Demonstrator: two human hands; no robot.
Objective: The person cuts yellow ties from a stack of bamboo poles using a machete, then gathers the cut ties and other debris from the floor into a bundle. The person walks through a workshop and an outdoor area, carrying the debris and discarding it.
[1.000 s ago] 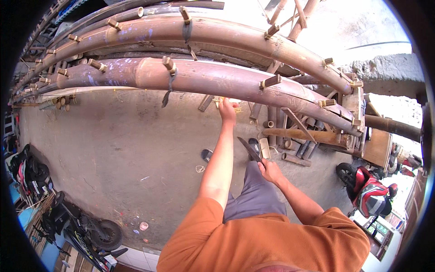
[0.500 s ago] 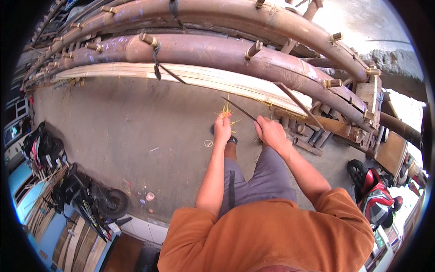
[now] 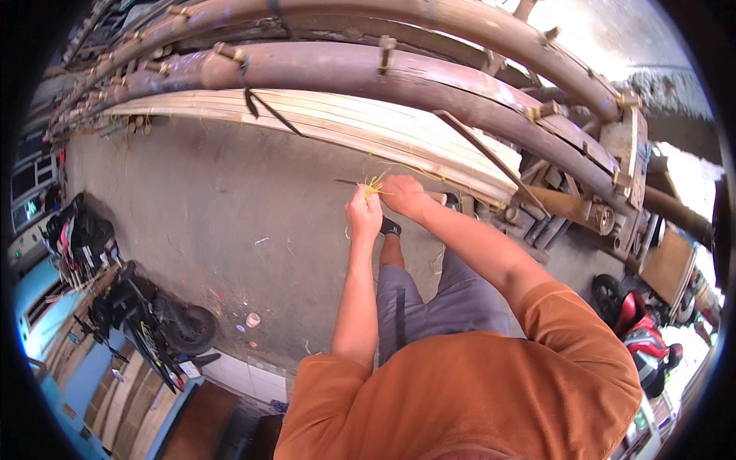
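A grey floor (image 3: 184, 222) stretched before a rack (image 3: 314, 67) of thick brown bamboo poles. White tiles (image 3: 238, 377) edged it at the lower left, near a black motorbike (image 3: 144, 331). A pale-framed window (image 3: 37, 184) showed at the far left. A red motorbike (image 3: 645, 337) stood on the right near a tan board (image 3: 665, 267), and daylight (image 3: 571, 27) glared at the upper right.

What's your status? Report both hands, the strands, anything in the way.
Left hand gripping yellow strands. Right hand close beside, holding knife, blade tip left of the strands. Possible obstacle: pale planks beyond both hands.
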